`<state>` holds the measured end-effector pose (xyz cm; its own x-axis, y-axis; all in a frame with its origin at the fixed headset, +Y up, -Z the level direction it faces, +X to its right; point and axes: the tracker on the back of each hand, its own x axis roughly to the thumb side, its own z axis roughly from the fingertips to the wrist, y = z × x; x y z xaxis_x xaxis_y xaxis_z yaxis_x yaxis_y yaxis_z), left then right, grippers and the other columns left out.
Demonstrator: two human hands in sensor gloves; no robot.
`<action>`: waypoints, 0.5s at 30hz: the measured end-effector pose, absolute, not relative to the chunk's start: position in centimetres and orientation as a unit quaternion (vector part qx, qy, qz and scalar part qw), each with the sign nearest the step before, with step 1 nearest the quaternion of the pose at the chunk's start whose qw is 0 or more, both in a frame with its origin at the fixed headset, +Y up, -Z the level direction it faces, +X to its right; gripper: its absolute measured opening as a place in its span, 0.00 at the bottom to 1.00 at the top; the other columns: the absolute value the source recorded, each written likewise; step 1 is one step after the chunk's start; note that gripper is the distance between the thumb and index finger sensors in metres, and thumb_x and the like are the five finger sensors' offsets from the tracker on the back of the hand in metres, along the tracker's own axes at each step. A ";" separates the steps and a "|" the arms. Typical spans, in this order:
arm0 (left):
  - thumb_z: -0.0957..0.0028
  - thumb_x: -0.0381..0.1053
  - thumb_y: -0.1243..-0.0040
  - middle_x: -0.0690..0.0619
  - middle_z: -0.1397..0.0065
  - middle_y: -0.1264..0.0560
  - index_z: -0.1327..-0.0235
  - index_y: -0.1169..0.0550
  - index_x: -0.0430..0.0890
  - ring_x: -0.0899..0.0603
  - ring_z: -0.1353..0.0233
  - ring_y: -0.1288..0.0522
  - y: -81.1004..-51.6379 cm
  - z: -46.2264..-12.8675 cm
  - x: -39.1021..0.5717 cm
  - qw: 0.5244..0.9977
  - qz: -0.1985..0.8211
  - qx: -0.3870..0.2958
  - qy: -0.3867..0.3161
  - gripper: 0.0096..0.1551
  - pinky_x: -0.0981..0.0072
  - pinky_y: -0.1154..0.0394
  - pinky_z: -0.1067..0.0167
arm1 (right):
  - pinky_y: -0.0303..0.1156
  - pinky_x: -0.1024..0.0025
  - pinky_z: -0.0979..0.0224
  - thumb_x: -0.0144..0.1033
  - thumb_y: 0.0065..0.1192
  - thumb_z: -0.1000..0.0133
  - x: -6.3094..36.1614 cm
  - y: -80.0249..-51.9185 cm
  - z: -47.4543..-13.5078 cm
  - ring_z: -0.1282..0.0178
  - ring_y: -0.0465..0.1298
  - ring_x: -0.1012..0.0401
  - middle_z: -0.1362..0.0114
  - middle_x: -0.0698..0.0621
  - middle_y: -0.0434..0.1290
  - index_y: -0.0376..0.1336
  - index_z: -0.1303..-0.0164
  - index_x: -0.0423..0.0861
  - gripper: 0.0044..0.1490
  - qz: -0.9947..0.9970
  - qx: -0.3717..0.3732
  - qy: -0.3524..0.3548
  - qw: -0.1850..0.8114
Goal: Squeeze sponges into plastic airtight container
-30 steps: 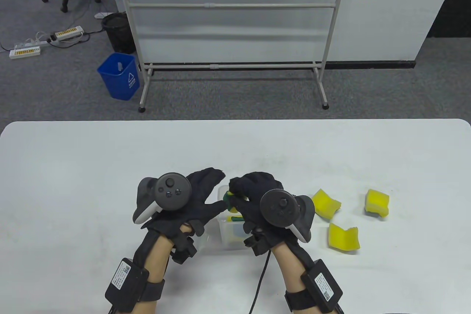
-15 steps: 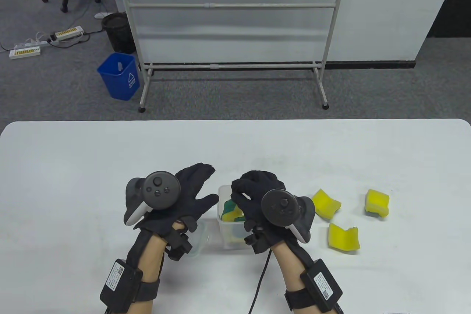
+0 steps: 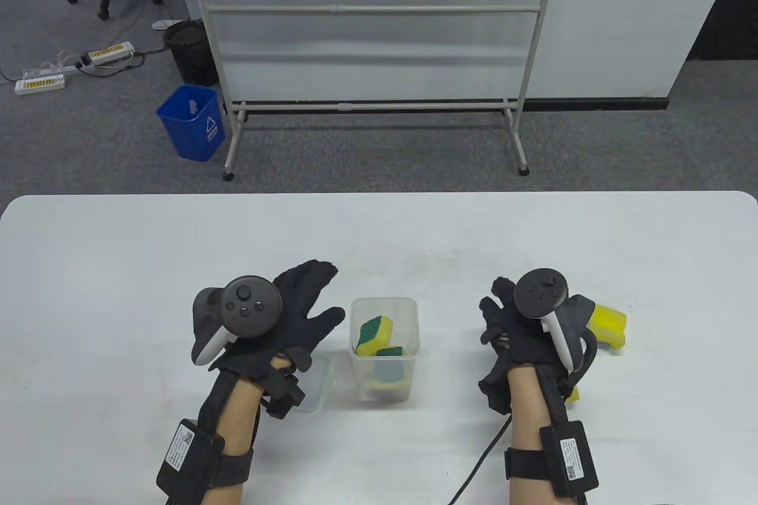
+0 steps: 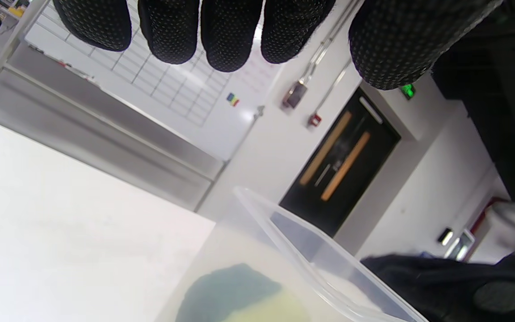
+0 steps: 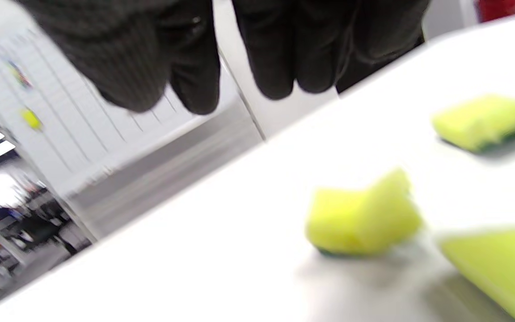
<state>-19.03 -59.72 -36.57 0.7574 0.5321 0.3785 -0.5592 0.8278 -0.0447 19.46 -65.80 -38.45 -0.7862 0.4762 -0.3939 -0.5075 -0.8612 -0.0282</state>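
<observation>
A clear plastic container (image 3: 385, 345) holding sponges (image 3: 374, 334) sits on the white surface (image 3: 118, 268) between the left hand (image 3: 284, 315) and right hand (image 3: 509, 333), both spread open and empty.

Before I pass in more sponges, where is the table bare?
The table is bare along its far edge and left of the left hand. It is crowded near the container, the lid and the loose sponges under the right hand.
</observation>
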 end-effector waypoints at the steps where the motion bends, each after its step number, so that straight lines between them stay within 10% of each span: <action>1: 0.47 0.65 0.40 0.42 0.14 0.39 0.20 0.39 0.51 0.30 0.17 0.41 -59.7 -36.6 -19.0 0.936 0.292 0.035 -0.191 0.44 0.30 0.38 0.26 | 0.56 0.38 0.19 0.56 0.66 0.44 19.7 -66.7 -38.8 0.15 0.60 0.39 0.13 0.38 0.58 0.65 0.20 0.57 0.39 0.942 -0.201 0.061 0.262; 15: 0.47 0.65 0.41 0.42 0.14 0.39 0.20 0.39 0.51 0.30 0.17 0.41 -59.7 -36.3 -19.0 0.935 0.294 0.035 -0.196 0.44 0.30 0.38 0.26 | 0.60 0.37 0.23 0.57 0.69 0.47 22.3 -67.2 -37.3 0.20 0.66 0.35 0.18 0.32 0.66 0.74 0.28 0.51 0.39 0.931 -0.275 0.136 0.200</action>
